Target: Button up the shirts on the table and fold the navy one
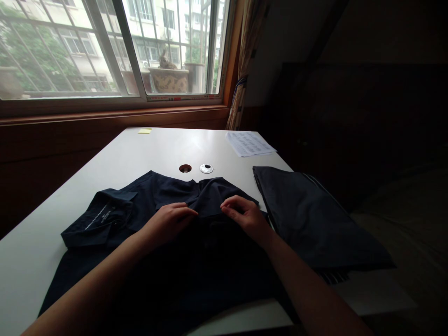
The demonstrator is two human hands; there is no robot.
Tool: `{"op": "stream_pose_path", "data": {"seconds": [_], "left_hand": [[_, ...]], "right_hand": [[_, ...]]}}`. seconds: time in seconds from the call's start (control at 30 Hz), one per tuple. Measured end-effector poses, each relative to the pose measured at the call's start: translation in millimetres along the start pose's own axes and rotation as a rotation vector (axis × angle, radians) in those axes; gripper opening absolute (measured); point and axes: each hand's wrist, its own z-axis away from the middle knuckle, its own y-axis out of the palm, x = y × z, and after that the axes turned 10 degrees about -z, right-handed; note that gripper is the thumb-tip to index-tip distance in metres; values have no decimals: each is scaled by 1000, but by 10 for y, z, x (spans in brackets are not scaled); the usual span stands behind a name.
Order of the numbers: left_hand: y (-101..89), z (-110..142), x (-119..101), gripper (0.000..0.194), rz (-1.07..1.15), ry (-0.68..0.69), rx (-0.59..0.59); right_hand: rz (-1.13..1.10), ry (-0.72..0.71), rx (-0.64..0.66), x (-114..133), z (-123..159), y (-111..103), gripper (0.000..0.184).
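Observation:
A navy collared shirt (147, 266) lies spread over the near part of the white table, its collar (94, 217) turned to the left with pale lettering inside. My left hand (171, 221) is closed, thumb and fingers pinching the shirt's cloth near the middle. To the right of it, my right hand (245, 217) pinches the same shirt with thumb and fingertips, close to a sleeve-like part along the far edge. Between the two hands a stretch of cloth runs with a fold. The lower part of the shirt is in deep shadow.
Folded dark trousers (308, 214) with pale side stripes lie on the right of the white table (168, 149). Farther back are printed sheets (250, 143), a yellow sticky note (144, 131), a cable hole (185, 168) and a round cover (206, 168). A window stands behind.

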Motion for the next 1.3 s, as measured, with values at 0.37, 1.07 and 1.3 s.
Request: {"op": "stream_pose_path", "data": {"seconds": [0.37, 1.07, 1.3], "left_hand": [[-21, 23, -50, 35, 109, 33, 164], [77, -13, -122, 11, 146, -115, 2], [61, -18, -51, 12, 239, -154, 130]], "right_hand": [[78, -73, -44, 19, 13, 4, 11], [173, -141, -76, 50, 25, 14, 8], [274, -202, -31, 15, -2, 20, 8]]}}
